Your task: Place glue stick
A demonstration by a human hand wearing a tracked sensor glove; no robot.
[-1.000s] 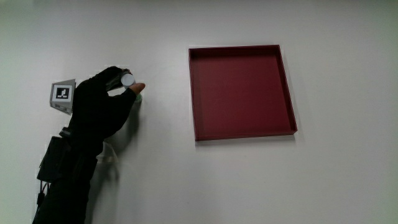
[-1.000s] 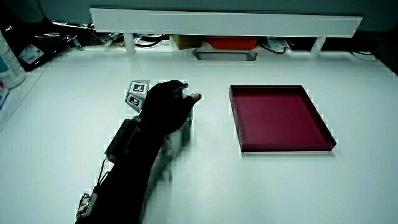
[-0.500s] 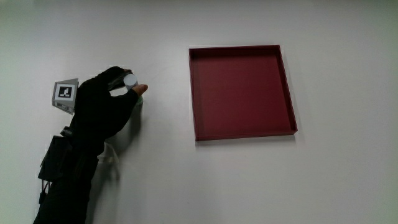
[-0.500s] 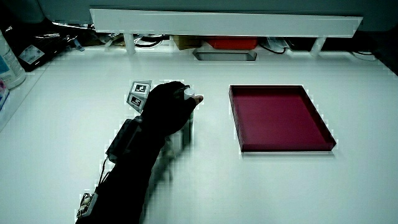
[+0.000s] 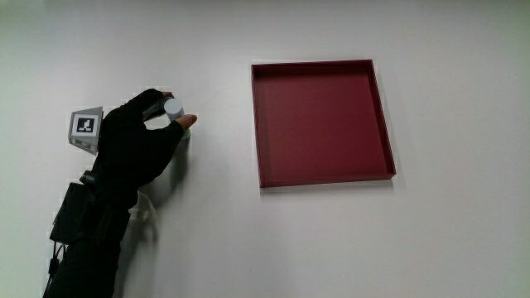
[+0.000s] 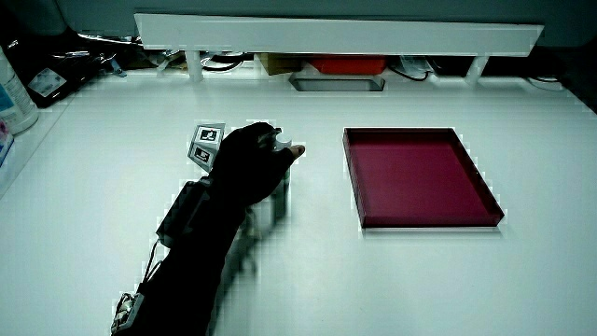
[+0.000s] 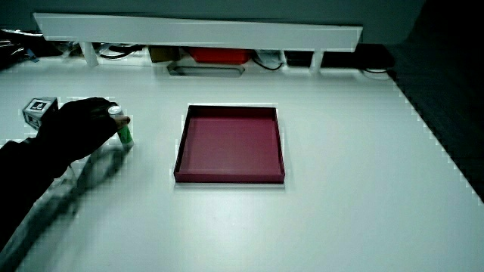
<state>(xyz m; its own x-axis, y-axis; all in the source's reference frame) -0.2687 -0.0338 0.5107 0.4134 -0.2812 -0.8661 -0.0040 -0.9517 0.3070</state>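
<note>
Hand (image 5: 132,145) gripping upright glue stick (image 7: 122,128)
Fingers closed round its cap, well apart from the red tray (image 5: 321,174)

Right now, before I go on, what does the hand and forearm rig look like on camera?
The hand wears a black glove. A small pale cube with a black square pattern on each face sits on its back. The forearm is in a black sleeve with a dark boxy pack strapped on, and a thin cable hangs from it. A pale strap or cord shows beside the sleeve.
</note>
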